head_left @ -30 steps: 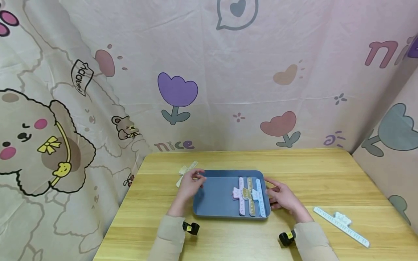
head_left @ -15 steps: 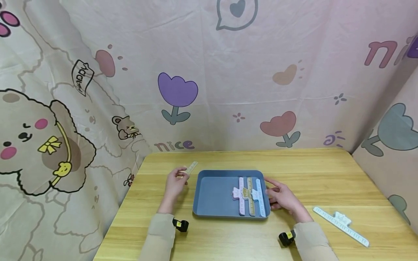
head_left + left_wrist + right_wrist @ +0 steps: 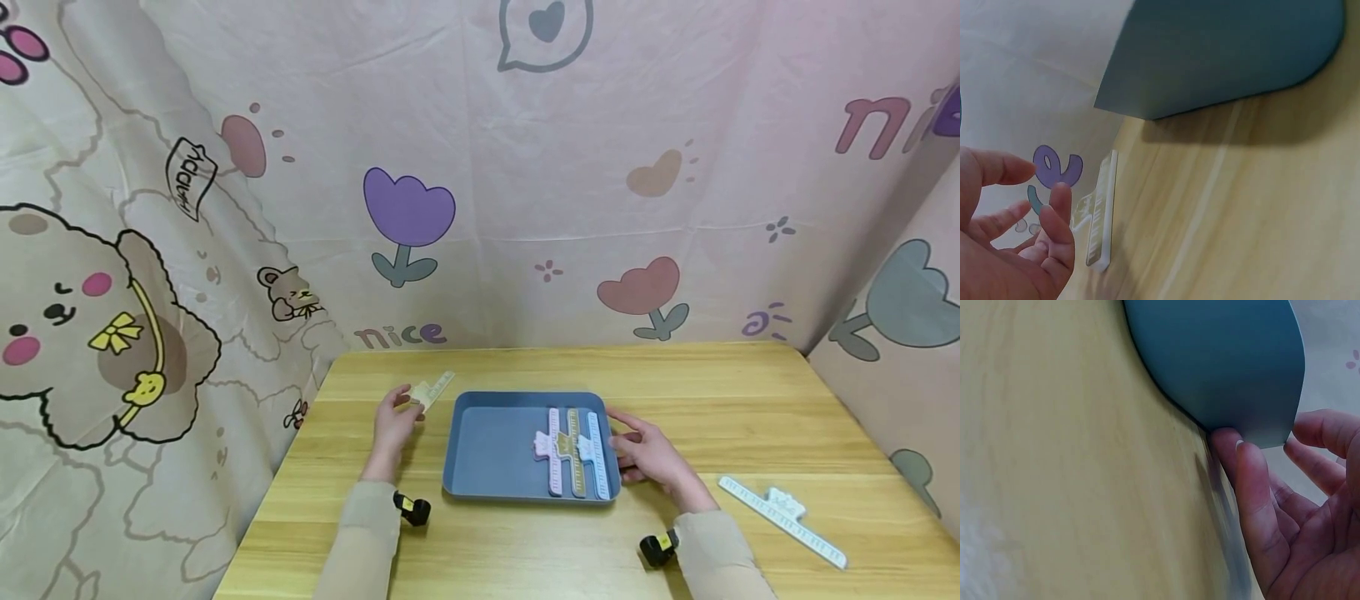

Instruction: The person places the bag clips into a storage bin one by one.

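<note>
A cream ruler clip [image 3: 440, 389] with a crown-shaped handle lies on the table left of a blue-grey tray [image 3: 495, 458]. My left hand [image 3: 393, 429] is beside this clip with relaxed fingers. In the left wrist view those fingers [image 3: 1057, 219] are apart from the clip [image 3: 1102, 212], which lies beyond them. Three more clips stand side by side in the tray's right part: pink [image 3: 555, 467], gold [image 3: 576, 467] and light blue [image 3: 597, 467]. My right hand [image 3: 652, 454] rests its fingertips [image 3: 1225, 440] against the tray's right outer wall [image 3: 1222, 369].
A pale mint ruler clip [image 3: 783, 521] lies at an angle on the wooden table [image 3: 720, 400], right of my right forearm. A patterned curtain [image 3: 517, 300] hangs behind the table and along both sides.
My left hand has moved left from above the tray's left edge to the cream clip, whose crown handle shows again. My right hand and the tray have stayed put.
</note>
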Demonstrator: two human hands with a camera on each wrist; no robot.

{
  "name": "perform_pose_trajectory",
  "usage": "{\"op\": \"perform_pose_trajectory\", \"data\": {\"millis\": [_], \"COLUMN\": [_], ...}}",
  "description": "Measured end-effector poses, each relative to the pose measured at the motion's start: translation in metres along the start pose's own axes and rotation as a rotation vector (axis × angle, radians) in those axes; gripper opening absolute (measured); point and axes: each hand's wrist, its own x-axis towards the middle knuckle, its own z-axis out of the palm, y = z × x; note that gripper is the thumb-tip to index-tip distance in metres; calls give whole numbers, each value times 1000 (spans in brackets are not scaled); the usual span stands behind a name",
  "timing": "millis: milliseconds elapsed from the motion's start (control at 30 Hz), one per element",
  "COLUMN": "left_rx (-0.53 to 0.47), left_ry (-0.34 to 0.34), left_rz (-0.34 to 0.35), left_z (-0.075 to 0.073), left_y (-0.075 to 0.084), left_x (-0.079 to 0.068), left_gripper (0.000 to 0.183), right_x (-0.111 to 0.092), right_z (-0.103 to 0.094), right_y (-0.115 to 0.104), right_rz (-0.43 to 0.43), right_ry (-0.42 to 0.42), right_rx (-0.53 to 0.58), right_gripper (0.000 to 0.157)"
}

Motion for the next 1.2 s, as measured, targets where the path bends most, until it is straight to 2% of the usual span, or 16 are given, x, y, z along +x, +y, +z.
{"op": "perform_pose_trajectory", "data": {"millis": [267, 367, 600, 833, 1000, 1200], "left_rx": [-93, -97, -126, -48, -41, -41], "left_ry": [-59, -84, -118, -129, -145, -105], "left_rz": [-74, -75, -25, -115, -124, -109], "left_z": [-2, -1, 2, 2, 4, 3], "left_y": [-1, 0, -1, -3, -4, -7], "left_x": [13, 13, 9, 12, 11, 11], "left_gripper": [52, 49, 48, 51, 49, 45], "right_x": [1, 2, 2, 0, 0, 1], "right_z": [-1, -1, -2, -2, -1, -1], "right_y": [2, 2, 3, 2, 2, 2], "right_rz": [4, 2, 6, -2, -8, -6], "right_ry": [2, 0, -7, -15, -15, -16], "right_rx": [4, 6, 10, 18, 19, 21], "right_gripper": [61, 61, 61, 62, 62, 62]}}
